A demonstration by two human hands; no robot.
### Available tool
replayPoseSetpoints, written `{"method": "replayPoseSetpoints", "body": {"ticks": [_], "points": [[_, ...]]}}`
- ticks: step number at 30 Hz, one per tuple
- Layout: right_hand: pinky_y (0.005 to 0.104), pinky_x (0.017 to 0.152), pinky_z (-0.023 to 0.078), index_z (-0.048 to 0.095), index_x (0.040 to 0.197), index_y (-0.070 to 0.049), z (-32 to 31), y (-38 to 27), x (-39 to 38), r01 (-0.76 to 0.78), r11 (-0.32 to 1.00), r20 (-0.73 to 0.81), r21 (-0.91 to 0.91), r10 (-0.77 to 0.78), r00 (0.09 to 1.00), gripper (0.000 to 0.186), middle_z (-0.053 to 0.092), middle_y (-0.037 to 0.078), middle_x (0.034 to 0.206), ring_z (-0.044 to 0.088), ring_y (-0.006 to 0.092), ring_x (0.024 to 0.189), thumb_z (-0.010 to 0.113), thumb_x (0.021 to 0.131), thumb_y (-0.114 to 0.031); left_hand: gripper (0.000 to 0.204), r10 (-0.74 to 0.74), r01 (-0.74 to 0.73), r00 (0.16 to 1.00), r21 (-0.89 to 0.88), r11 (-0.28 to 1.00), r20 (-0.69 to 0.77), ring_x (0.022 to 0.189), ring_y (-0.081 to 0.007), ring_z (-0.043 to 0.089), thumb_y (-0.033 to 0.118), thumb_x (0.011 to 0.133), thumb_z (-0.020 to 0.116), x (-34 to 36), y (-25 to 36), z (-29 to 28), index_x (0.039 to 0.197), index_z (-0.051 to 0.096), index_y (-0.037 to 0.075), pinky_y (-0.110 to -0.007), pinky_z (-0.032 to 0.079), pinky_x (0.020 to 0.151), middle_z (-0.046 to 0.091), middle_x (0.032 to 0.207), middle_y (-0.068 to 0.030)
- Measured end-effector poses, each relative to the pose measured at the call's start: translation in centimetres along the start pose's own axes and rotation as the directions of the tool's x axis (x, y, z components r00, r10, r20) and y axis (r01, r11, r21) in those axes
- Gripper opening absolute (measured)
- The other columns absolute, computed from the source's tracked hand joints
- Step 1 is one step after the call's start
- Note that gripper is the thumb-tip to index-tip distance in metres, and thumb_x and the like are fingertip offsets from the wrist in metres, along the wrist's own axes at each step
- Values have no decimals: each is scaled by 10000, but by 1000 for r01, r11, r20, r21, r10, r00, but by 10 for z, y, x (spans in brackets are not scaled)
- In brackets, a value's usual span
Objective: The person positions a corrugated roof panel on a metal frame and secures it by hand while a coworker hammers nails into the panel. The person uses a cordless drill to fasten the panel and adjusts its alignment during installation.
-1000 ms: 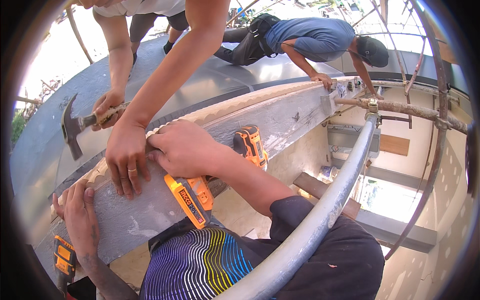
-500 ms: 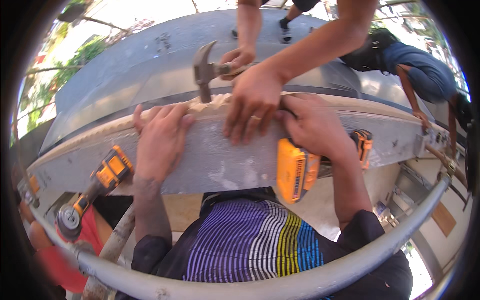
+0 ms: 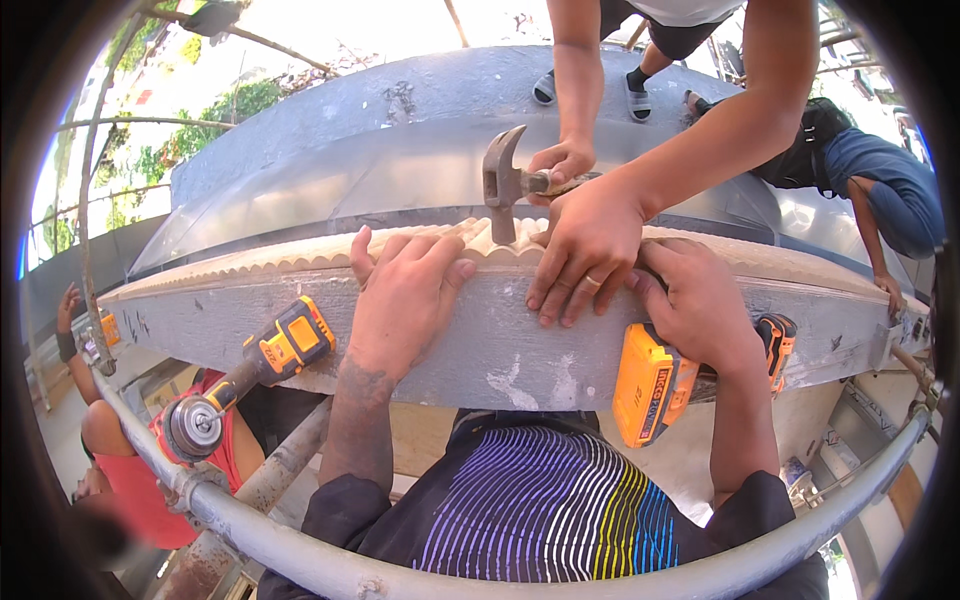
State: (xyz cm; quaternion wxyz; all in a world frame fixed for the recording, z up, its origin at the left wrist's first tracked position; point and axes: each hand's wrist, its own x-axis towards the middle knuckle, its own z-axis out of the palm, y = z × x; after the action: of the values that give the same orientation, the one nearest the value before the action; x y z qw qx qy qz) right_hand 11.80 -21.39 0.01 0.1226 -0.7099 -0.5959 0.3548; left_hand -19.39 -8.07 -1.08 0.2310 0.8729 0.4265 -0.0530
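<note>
At the middle of it all, a long, pale wooden strip with a scalloped edge (image 3: 495,257) lies along the top of a broad, rough, grey-painted beam (image 3: 520,345), following it across nearly the whole width that I can see. That much looks done: the strip is in place lengthwise. Whether any of it is fastened I cannot tell, since no nail heads can be made out from here; the hammering and the holding suggest to me that this stretch is unfinished.

The wearer's left hand (image 3: 405,290) clasps the strip, fingers curled over the top and thumb by the scalloped edge. The right hand (image 3: 705,300) grips it farther along, fingertips on top, thumb down toward the beam's face. Between them, a co-worker's ringed hand (image 3: 590,245) presses over the strip and beam, while that person's other hand (image 3: 560,165) holds a dark steel claw hammer (image 3: 503,190), its head down at the wood, touching or just above, I cannot say which.

Farther out, an orange-and-black grinder with a round disc (image 3: 235,385) sits idle left of the left forearm, and a power tool with a chunky yellow battery (image 3: 645,390) is partly hidden by the right forearm. A curved grey metal pipe (image 3: 450,585) crosses below the wearer's striped shirt (image 3: 540,500)
</note>
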Motion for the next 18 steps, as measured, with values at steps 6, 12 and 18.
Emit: {"method": "replayPoseSetpoints", "body": {"ticks": [6,12,18], "points": [[583,920,534,727,1072,1,0,0,1,17,1000,-22,-10,-18,1000,170,735,233,994,684,484,1016,724,1023,-161,293,-5,5,1000,21,1000,-9,1337,-268,662,347,1177,615,2,-2,4,1316,752,130,-629,146,1352,783,1253,-57],[577,918,536,721,1046,-4,4,6,1,50,999,-47,-10,-50,998,167,732,220,973,687,472,991,721,1031,-170,312,-2,2,1000,34,999,3,1337,-281,658,345,1189,598,2,-2,2,1337,749,115,-623,149,1351,778,1261,-61],[577,919,532,716,1048,1,3,4,0,30,1000,-33,4,-30,999,174,729,233,982,679,488,1001,728,1030,-172,313,5,-5,1000,13,1000,0,1318,-304,657,328,1199,582,1,1,0,1345,745,103,-612,144,1350,777,1238,-85]]}}
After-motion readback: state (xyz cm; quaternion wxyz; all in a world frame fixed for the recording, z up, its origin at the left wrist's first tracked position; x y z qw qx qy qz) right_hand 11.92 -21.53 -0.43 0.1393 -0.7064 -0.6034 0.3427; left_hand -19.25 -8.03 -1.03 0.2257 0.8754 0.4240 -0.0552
